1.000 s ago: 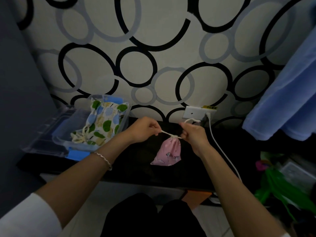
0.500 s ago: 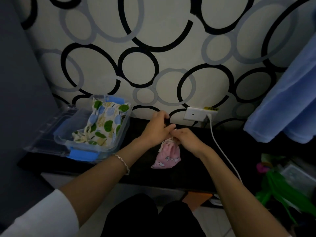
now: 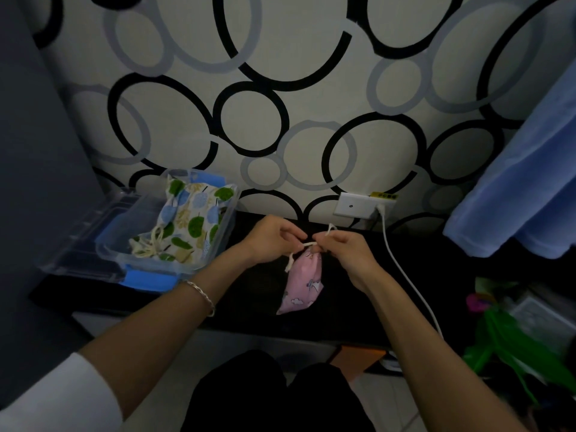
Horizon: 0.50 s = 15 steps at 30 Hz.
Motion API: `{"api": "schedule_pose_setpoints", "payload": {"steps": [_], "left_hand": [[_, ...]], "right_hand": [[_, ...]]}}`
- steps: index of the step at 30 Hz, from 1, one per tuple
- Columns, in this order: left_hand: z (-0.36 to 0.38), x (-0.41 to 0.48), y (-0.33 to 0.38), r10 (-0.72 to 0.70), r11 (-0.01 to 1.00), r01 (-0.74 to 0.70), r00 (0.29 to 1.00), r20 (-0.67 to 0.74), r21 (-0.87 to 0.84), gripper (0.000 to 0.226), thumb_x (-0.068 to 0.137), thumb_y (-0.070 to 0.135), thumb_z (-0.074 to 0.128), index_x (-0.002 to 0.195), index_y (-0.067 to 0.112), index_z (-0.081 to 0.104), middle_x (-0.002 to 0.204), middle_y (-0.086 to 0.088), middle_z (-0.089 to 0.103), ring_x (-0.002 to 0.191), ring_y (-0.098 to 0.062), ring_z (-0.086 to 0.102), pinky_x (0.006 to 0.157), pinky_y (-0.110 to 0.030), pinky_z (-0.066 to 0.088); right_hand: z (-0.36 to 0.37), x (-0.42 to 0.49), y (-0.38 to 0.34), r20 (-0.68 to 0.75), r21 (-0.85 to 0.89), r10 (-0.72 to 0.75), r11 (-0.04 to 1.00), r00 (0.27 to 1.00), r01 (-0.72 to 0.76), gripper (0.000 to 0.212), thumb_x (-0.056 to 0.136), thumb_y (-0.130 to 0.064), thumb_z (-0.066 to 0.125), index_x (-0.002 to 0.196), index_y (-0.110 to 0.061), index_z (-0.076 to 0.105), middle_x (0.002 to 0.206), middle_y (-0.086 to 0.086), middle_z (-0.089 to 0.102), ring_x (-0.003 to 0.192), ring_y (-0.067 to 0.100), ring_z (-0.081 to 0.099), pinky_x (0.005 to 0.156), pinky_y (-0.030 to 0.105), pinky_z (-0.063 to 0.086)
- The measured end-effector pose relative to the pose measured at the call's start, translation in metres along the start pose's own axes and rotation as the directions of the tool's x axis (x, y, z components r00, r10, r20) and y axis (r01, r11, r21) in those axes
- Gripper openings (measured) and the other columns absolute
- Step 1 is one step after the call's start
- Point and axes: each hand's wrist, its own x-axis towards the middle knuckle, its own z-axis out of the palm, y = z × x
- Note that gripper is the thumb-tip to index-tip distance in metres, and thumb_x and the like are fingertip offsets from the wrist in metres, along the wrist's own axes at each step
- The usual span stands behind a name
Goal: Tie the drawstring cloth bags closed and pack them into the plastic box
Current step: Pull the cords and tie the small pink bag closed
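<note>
A small pink cloth bag [image 3: 301,284] lies on the black shelf [image 3: 367,294], its gathered neck lifted between my hands. My left hand [image 3: 271,236] pinches one white drawstring end at the neck. My right hand [image 3: 343,247] pinches the other cord, with a short loop sticking up behind its fingers. A cord tail hangs down on the bag's left side. A larger bag printed with green and blue trees [image 3: 187,222] lies in the clear plastic box [image 3: 218,244] at the left, its cream cord bunched at the near end.
The box's clear lid [image 3: 78,241] lies to the left of the box, which has blue latches [image 3: 149,280]. A wall socket [image 3: 358,205] has a white cable [image 3: 405,275] running down past my right arm. Blue fabric [image 3: 523,188] hangs at right; green clutter [image 3: 511,353] sits below it.
My hands pulled the cords apart a second ago, came together over the bag's neck, and now have drawn slightly apart again with the cords pinched and the neck raised.
</note>
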Motion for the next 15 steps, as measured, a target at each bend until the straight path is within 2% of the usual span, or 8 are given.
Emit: {"api": "schedule_pose_setpoints", "payload": {"steps": [3,6,8,10,12,13,15], "left_hand": [[-0.010,0.001,0.001,0.056,0.980,-0.062,0.998,0.036,0.191,0.026,0.086,0.007,0.067,0.111,0.014,0.070,0.087,-0.001,0.073,0.082,-0.009,0.068,0.077,-0.021,0.055],[-0.017,0.001,0.001,0.064,0.943,-0.106,0.988,0.140,0.315,0.030,0.090,0.006,0.061,0.116,0.019,0.069,0.088,0.002,0.070,0.080,-0.006,0.065,0.073,-0.016,0.049],[-0.019,0.002,0.000,0.061,0.904,-0.124,0.985,0.164,0.410,0.031,0.092,0.007,0.057,0.117,0.022,0.069,0.090,0.001,0.068,0.081,-0.011,0.064,0.072,-0.021,0.050],[-0.017,0.001,0.002,0.037,0.879,-0.116,0.983,0.178,0.462,0.034,0.093,0.006,0.053,0.119,0.024,0.067,0.082,0.006,0.065,0.075,-0.012,0.062,0.073,-0.029,0.054],[-0.011,-0.001,0.005,0.075,0.897,-0.151,0.978,0.193,0.415,0.036,0.092,0.006,0.052,0.119,0.024,0.068,0.068,0.014,0.060,0.063,-0.005,0.059,0.069,-0.032,0.053],[-0.006,-0.001,0.006,0.111,0.925,-0.174,0.974,0.197,0.337,0.031,0.091,0.010,0.056,0.117,0.023,0.069,0.065,0.015,0.062,0.060,-0.001,0.059,0.068,-0.029,0.052],[0.002,-0.004,0.006,0.125,0.977,-0.149,0.980,0.155,0.156,0.023,0.089,0.021,0.067,0.111,0.017,0.072,0.071,0.013,0.070,0.067,0.002,0.065,0.074,-0.025,0.054]], "right_hand": [[0.001,-0.001,-0.002,-0.004,-0.069,-0.047,0.997,0.999,0.046,0.013,0.091,-0.012,0.063,0.083,-0.015,0.073,0.074,0.002,0.072,0.082,0.010,0.067,0.090,0.025,0.048],[0.003,-0.002,-0.005,0.010,-0.083,-0.049,0.995,0.999,0.050,0.015,0.091,-0.010,0.062,0.081,-0.015,0.072,0.071,0.000,0.071,0.075,0.003,0.066,0.085,0.021,0.048],[0.005,-0.002,-0.003,-0.028,-0.067,-0.048,0.997,0.998,0.046,0.013,0.091,-0.010,0.062,0.085,-0.014,0.072,0.075,0.000,0.072,0.072,0.000,0.066,0.077,0.018,0.047],[0.008,-0.001,-0.001,-0.042,-0.059,-0.040,0.998,0.998,0.038,0.011,0.091,-0.010,0.062,0.088,-0.012,0.072,0.077,0.003,0.072,0.073,0.003,0.067,0.076,0.019,0.048],[0.011,-0.001,-0.001,-0.017,-0.038,-0.040,0.999,0.999,0.039,0.011,0.091,-0.007,0.061,0.087,-0.010,0.071,0.075,0.004,0.071,0.070,0.004,0.067,0.073,0.018,0.050],[0.011,-0.001,-0.001,-0.002,-0.025,-0.052,0.998,0.999,0.051,0.013,0.091,-0.005,0.061,0.086,-0.010,0.071,0.074,0.004,0.070,0.068,0.004,0.066,0.070,0.017,0.051],[0.010,-0.001,-0.004,0.017,-0.033,-0.072,0.997,0.997,0.072,0.013,0.091,-0.004,0.061,0.086,-0.009,0.071,0.076,0.004,0.071,0.069,0.005,0.066,0.069,0.016,0.053]]}}
